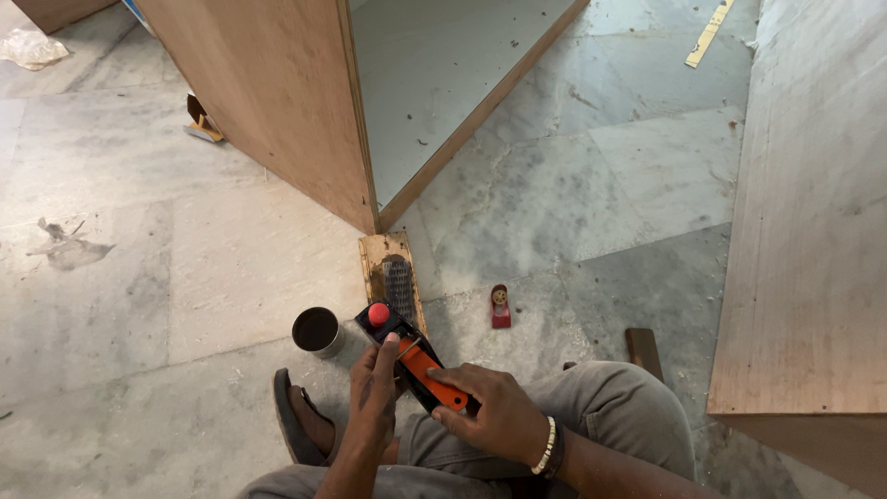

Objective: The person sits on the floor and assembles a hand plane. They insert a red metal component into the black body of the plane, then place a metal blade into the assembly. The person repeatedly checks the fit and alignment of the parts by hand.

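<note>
I hold a black hand plane (411,356) with an orange body and a red round knob over my lap. My left hand (374,393) grips its left side, fingers up near the knob end. My right hand (490,411), with a beaded bracelet at the wrist, grips the rear orange part from the right. The plane points away from me toward a small wooden block (393,277) that carries a dark ridged piece on the floor.
A small dark round tin (317,331) stands left of the plane. A small red object (500,307) lies to the right. A plywood cabinet (277,102) stands ahead, a plywood sheet (813,231) lies at right. My sandalled foot (300,420) rests on the marble floor.
</note>
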